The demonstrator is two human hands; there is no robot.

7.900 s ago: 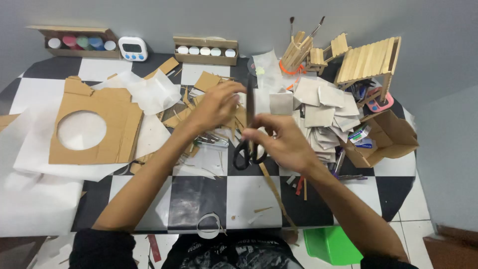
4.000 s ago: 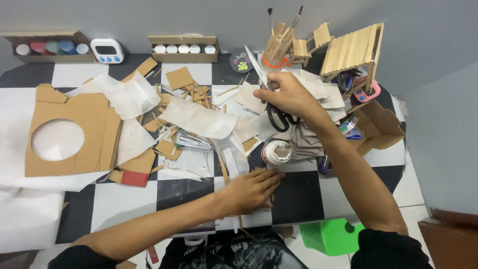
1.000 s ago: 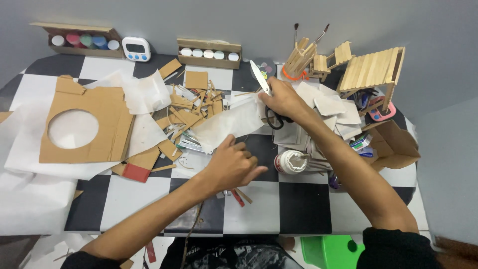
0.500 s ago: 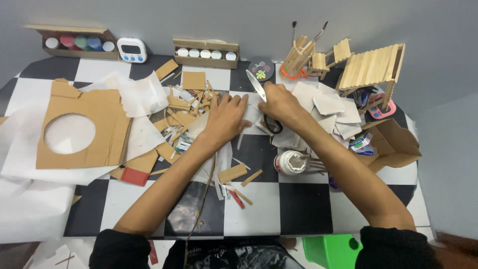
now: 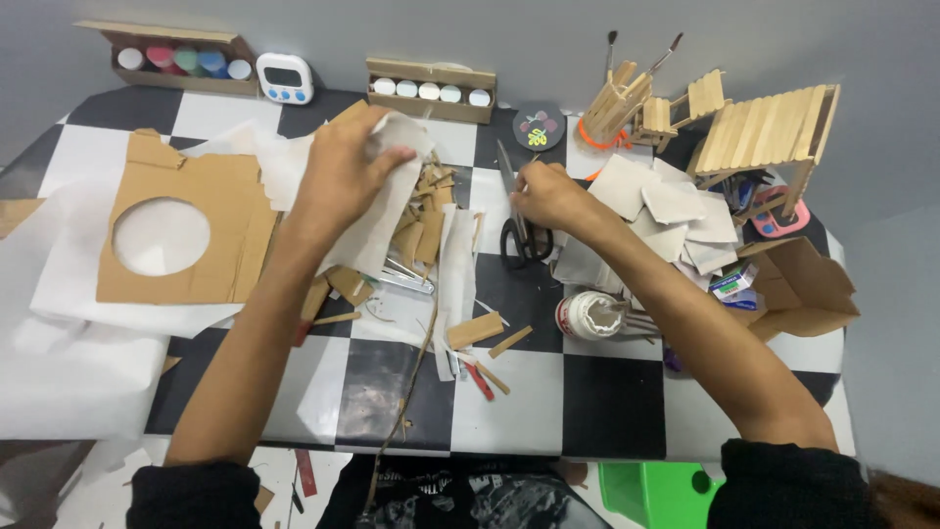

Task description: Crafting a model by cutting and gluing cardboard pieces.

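Right now your left hand (image 5: 338,181) is lifted over the mid-left of the black-and-white checkered table (image 5: 607,402), fingers curled shut round a crumpled sheet of white paper (image 5: 387,211); the sheet hangs down from your grip toward the pile of brown cardboard scraps (image 5: 421,230) just beside it. Your right hand (image 5: 548,196) sits further right, fingers pinched closed on the black-handled scissors (image 5: 519,220). Blades point up & away from you, toward the back of the table; handles lie below your knuckles, against the table. Can't tell if the blades are parted.

Around you:
- Left of your left arm: big flat brown cardboard piece w/ a round hole cut in it (image 5: 186,235), lying on white paper sheets.
- Near your right forearm: white round glue pot (image 5: 587,315), on its side.
- Right of your right hand: stack of square off-white card pieces (image 5: 676,211), then an open brown cardboard box (image 5: 798,284) at the table edge.
- Back right: small chair & table built from wooden ice-cream sticks (image 5: 764,127), plus a stick holder w/ paintbrushes (image 5: 615,93).
- Back row: white digital timer (image 5: 284,76) btw two cardboard trays of paint pots (image 5: 431,90).
- Front centre: loose cardboard strips & a red scrap (image 5: 480,382).
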